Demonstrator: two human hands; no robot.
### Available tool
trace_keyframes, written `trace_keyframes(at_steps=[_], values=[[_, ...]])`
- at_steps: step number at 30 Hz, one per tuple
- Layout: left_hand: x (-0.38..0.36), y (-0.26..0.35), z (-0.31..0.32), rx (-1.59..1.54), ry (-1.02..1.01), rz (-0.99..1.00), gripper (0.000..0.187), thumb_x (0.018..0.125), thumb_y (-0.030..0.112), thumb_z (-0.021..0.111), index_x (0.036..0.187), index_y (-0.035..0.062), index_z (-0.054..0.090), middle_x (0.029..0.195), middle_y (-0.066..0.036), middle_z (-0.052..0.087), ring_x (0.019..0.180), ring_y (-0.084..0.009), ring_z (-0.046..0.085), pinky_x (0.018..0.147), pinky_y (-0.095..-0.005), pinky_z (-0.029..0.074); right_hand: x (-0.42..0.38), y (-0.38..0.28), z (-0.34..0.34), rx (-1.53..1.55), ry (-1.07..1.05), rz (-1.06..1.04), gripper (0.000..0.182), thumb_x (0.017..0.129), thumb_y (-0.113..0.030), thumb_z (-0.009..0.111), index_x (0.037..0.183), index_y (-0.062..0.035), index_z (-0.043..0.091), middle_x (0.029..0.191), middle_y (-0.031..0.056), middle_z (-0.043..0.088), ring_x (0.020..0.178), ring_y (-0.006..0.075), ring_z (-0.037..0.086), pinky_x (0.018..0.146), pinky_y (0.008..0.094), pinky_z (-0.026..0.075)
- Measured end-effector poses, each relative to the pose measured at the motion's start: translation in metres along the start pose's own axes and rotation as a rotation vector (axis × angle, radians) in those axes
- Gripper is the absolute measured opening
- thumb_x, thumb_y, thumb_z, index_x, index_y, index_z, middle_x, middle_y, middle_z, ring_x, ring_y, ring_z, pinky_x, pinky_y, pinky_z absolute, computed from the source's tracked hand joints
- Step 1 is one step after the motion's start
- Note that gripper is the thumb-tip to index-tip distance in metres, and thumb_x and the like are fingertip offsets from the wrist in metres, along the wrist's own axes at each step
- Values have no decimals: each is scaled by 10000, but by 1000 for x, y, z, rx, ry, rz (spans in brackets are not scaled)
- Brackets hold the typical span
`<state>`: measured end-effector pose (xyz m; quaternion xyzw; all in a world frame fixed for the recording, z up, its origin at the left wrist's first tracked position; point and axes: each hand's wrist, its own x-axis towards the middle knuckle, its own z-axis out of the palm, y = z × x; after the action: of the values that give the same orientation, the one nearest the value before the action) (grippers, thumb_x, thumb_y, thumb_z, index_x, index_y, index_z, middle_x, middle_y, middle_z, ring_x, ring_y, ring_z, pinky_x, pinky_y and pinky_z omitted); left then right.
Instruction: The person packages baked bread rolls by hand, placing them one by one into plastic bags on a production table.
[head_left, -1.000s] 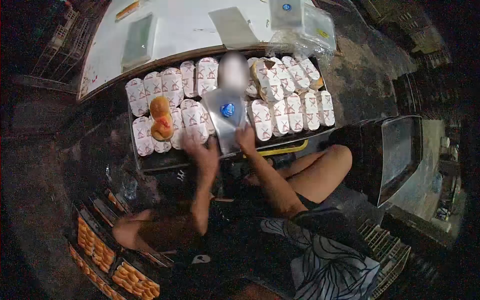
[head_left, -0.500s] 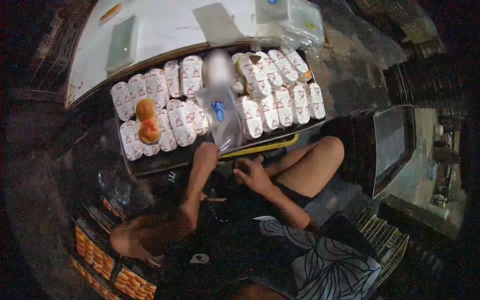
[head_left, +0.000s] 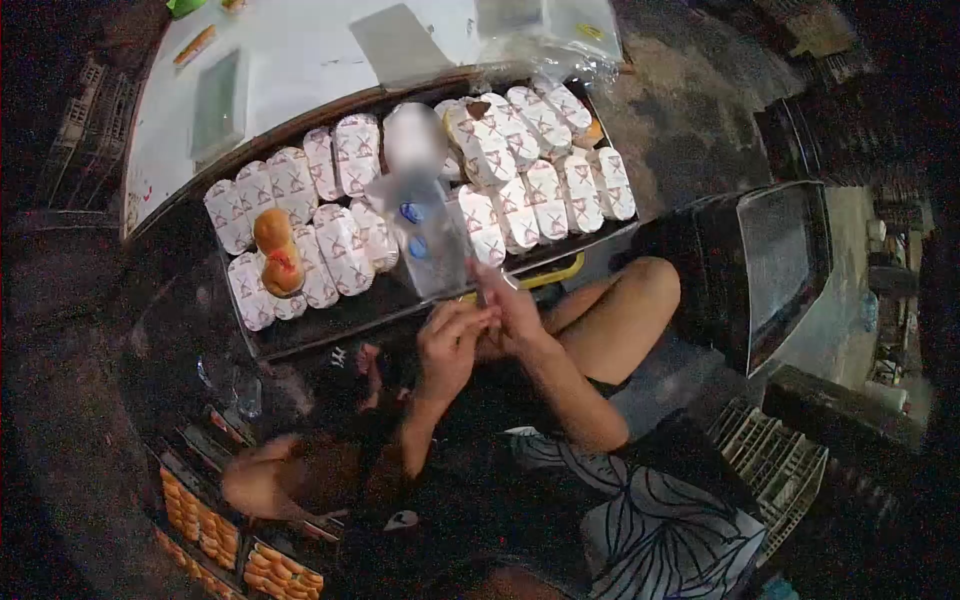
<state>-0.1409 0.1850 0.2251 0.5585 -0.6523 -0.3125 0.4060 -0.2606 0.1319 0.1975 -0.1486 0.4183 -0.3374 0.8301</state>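
My left hand (head_left: 448, 345) is closed, thumb and fingers pressed together at the tray's near edge. My right hand (head_left: 510, 310) meets it from the right, fingers bent, one pointing up toward the corner of a clear plastic bag (head_left: 440, 255). Whatever lies between the fingertips is too small and blurred to name. The bag has blue markings and lies across the middle of a dark tray (head_left: 310, 340). Paper-wrapped buns (head_left: 345, 245) in printed white wrappers fill the tray on both sides of it. Two bare browned buns (head_left: 278, 250) rest on top of the left ones.
Behind the tray stands a white table (head_left: 300, 45) with clear plastic packs (head_left: 218, 105). A yellow rim (head_left: 555, 272) shows under the tray's near side. Trays of small buns (head_left: 280, 570) are at lower left. Crates (head_left: 775, 455) stand to the right, near a dark bin (head_left: 785, 270).
My left hand has moved right and my right hand up and left, so they now meet. The view has shifted slightly, and the bag's blue markings show as two separate patches.
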Motion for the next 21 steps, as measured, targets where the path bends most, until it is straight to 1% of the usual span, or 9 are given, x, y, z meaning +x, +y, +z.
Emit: trace_keyframes(at_steps=[1,2,4,5,7,9,11,16,21], values=[[1,-1,4,0,-1,2,261,718,23,594,975,12,555,912,-98,561,854,-183,532,720,-305,426,11,1,10,-129,67,-342,417,849,-327,435,1151,-38,426,847,79,554,702,124,547,636,237,460],[6,-7,10,-308,212,-144,379,738,68,588,1090,30,452,1010,-108,510,928,-195,496,765,-320,409,13,6,23,-129,64,-348,417,849,-327,435,1151,-38,426,847,79,554,702,124,547,636,237,460],[12,-28,9,-1006,443,-442,649,798,206,541,1289,73,139,1187,-120,363,1063,-230,399,858,-347,367,1,15,48,651,-142,-262,398,872,-251,378,1219,-57,365,1163,120,450,1062,198,445,918,327,348],[14,-33,-6,-1355,444,-599,452,859,266,428,1250,89,284,1080,-101,455,982,-240,462,856,-382,391,-12,14,55,736,-365,-15,411,879,-225,368,1251,-60,304,1266,111,338,1141,243,369,966,351,293],[8,-67,-36,-1195,243,-787,439,854,290,438,1232,96,329,1031,-88,466,944,-221,474,854,-372,405,2,45,33,251,-394,89,520,830,-182,467,1266,-18,236,1282,166,303,1155,284,346,965,369,286],[12,-85,-49,-1141,471,-751,415,842,273,463,1200,89,364,1032,-75,466,946,-205,467,829,-371,407,40,39,7,-1174,167,-652,681,719,-181,607,1235,50,227,1207,228,354,1094,331,400,919,382,333],[8,-82,-51,-1081,692,-716,391,830,256,488,1168,82,398,1033,-62,465,949,-188,459,804,-369,409,72,5,2,-1675,626,-723,784,611,-189,682,1205,74,242,1137,239,394,1015,343,451,825,379,402],[22,-43,-83,-1366,759,-558,382,815,209,490,1172,103,403,1036,-69,461,977,-220,449,845,-444,384,89,-46,-42,-1427,167,-534,699,589,-227,697,1158,11,367,924,237,552,866,344,548,736,398,443],[35,-46,-92,-1669,775,-514,374,800,209,487,1142,81,410,1054,-105,442,1025,-280,419,860,-503,364,81,-53,-90,-804,-64,-294,660,675,-148,618,1221,37,298,1066,212,497,937,222,515,802,318,410]])
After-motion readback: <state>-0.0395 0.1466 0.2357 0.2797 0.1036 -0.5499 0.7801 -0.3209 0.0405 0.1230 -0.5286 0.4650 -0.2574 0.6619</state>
